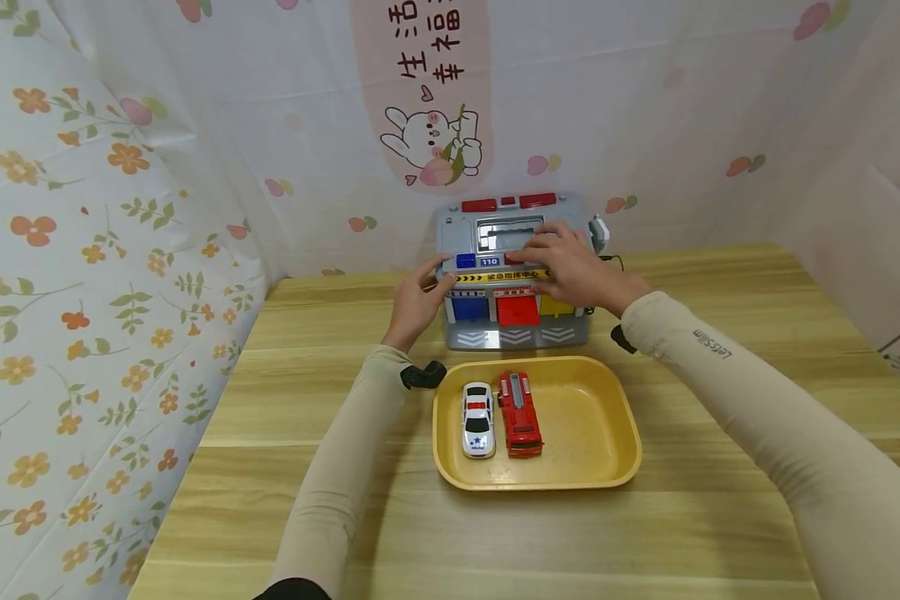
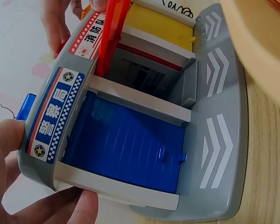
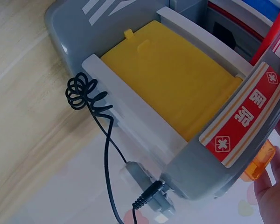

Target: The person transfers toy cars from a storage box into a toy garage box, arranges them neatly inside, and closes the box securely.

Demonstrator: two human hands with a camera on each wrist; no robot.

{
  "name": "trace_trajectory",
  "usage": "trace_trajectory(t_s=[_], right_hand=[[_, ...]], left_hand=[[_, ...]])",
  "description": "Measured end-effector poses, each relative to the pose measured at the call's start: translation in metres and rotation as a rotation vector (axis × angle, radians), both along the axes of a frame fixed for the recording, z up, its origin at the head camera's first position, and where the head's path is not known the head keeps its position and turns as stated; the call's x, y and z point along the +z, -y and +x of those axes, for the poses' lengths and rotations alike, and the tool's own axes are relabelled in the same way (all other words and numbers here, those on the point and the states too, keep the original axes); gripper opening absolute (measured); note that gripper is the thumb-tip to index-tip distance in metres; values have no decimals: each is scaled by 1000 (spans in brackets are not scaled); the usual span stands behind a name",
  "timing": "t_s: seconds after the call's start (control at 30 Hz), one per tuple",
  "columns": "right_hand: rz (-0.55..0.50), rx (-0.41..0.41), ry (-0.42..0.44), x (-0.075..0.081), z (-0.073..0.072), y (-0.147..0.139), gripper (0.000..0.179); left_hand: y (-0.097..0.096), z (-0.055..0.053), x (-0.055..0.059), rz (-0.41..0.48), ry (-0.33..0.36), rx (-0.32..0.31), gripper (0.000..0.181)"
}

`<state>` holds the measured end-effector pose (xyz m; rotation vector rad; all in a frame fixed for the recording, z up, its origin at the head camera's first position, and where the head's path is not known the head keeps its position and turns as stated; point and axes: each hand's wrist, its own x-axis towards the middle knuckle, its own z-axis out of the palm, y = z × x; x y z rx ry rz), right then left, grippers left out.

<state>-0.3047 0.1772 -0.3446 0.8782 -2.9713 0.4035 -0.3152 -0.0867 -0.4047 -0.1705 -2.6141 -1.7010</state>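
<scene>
On the table [image 1: 682, 537], we saw the toy garage [image 1: 495, 288] standing behind the tray [image 1: 588, 425] and before the cloth [image 1: 285, 108]. In the tray, a toy car [image 1: 478, 419] lay left of a toy truck [image 1: 521, 417]. We found the left hand [image 1: 416, 302] at the garage's left end, the right hand [image 1: 573, 268] on its right side.

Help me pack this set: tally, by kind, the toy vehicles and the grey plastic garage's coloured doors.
Toy vehicles: 2 (white toy police car, red toy fire truck)
Doors: 3 (blue plastic door, red plastic door, yellow plastic door)
Total: 5
</scene>
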Motion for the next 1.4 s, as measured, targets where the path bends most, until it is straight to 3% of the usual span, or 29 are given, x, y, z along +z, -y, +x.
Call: trace_trajectory(t_s=[0.7, 1.1, 1.4], right_hand=[[2, -35, 9, -3, 1, 3, 59], [20, -64, -38, -4, 6, 7, 62], [-22, -88, -49, 7, 13, 7, 67]], left_hand=[[0, 1, 1, 1, -6, -3, 41], [1, 0, 0, 7, 1, 1, 41], [0, 0, 0, 14, -5, 1, 41]])
